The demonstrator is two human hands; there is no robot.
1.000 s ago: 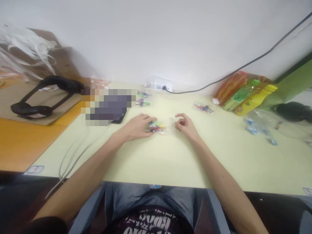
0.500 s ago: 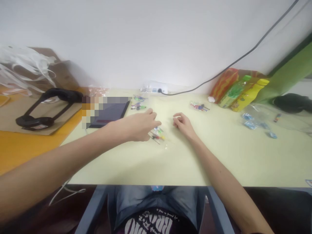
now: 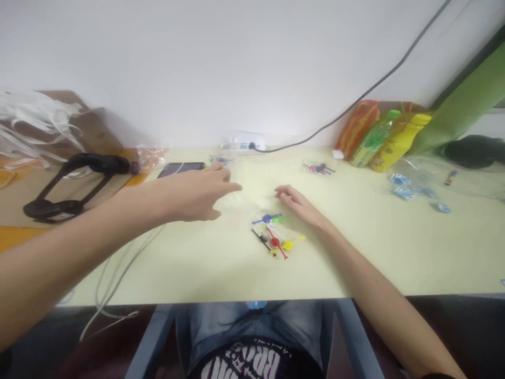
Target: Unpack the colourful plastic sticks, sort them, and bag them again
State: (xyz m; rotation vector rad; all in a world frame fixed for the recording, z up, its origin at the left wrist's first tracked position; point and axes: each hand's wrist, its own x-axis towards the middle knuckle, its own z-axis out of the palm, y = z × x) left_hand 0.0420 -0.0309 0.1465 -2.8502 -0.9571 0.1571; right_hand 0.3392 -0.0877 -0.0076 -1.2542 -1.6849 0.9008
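A clear packet of small coloured plastic pieces (image 3: 275, 238) lies on the pale yellow table (image 3: 221, 263), blue, green, red, yellow and black. My left hand (image 3: 199, 193) hovers above the table to the left of it, fingers stretched forward and empty, reaching toward the back. My right hand (image 3: 300, 203) rests on the table just right of the pieces, fingers loosely extended and holding nothing that I can see. More small packets of coloured pieces lie at the back, one (image 3: 218, 159) ahead of my left hand and one (image 3: 317, 168) to the right.
A dark phone (image 3: 179, 168) and a white power strip (image 3: 244, 144) with a black cable sit by the wall. Black headphones (image 3: 67, 184) lie at the left on cardboard. Colourful bottles in a bag (image 3: 381, 138) and clear bags with blue items (image 3: 418, 187) stand at the right. White cables (image 3: 118, 273) trail off the front edge.
My left hand let go of the packet of coloured pieces and moved up and back toward the far packets. The packet now lies uncovered. My right hand opened a little.
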